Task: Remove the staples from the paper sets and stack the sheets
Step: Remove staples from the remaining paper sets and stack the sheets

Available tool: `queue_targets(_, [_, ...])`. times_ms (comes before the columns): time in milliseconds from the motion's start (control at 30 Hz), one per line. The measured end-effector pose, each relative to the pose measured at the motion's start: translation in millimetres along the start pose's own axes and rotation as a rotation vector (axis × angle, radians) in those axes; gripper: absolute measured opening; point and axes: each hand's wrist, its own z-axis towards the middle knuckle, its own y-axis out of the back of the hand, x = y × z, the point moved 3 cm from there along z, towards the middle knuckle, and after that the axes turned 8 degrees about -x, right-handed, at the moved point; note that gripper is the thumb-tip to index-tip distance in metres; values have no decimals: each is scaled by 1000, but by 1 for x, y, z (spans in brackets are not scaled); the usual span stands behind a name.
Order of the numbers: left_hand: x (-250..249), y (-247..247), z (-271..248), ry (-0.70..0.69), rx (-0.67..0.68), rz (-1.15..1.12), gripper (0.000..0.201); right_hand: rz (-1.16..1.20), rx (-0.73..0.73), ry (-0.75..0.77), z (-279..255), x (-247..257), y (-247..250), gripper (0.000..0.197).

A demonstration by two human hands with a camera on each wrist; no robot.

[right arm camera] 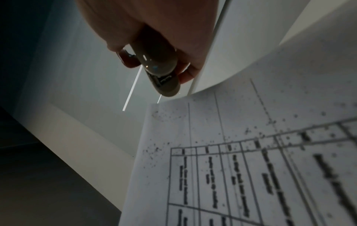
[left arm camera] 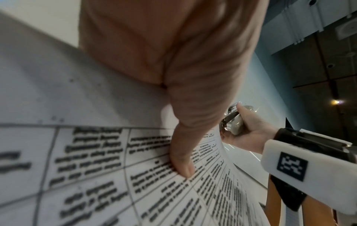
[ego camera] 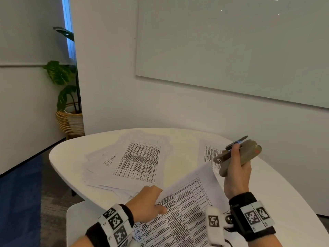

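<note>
My left hand [ego camera: 149,202] pinches the edge of a printed paper set [ego camera: 185,211] near the table's front, thumb [left arm camera: 183,160] on the top sheet, and lifts its far end off the table. My right hand [ego camera: 236,173] is raised above the table at the right and grips a beige stapler-like tool [ego camera: 238,154] with a metal blade at its top; the right wrist view shows the tool [right arm camera: 162,73] from below, above the paper's corner [right arm camera: 212,152]. A loose spread of printed sheets [ego camera: 137,161] lies in the middle of the table.
The white round table [ego camera: 178,136] stands against a wall with a whiteboard [ego camera: 231,47]. Another printed sheet [ego camera: 210,154] lies behind my right hand. A potted plant in a wicker basket [ego camera: 71,120] is on the floor at the left. A white chair seat [ego camera: 80,216] shows below the table edge.
</note>
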Motion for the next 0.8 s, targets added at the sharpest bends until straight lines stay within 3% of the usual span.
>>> queue_targets(100, [-1, -1, 1, 11, 3, -15, 30, -2, 20, -42, 0, -6, -2, 45])
queue_targets(233, [-1, -3, 0, 15, 12, -26, 32, -1, 33, -74, -1, -15, -5, 28])
queue_targets(400, [-3, -4, -1, 7, 26, -29, 27, -42, 35, -46, -3, -19, -8, 26])
queue_targets(567, [-8, -2, -3, -1, 26, -36, 24, -49, -103, -19, -2, -21, -1, 15])
queue_targets(800, [-2, -2, -3, 23, 33, -46, 26, -48, -49, -103, -2, -20, 0, 15])
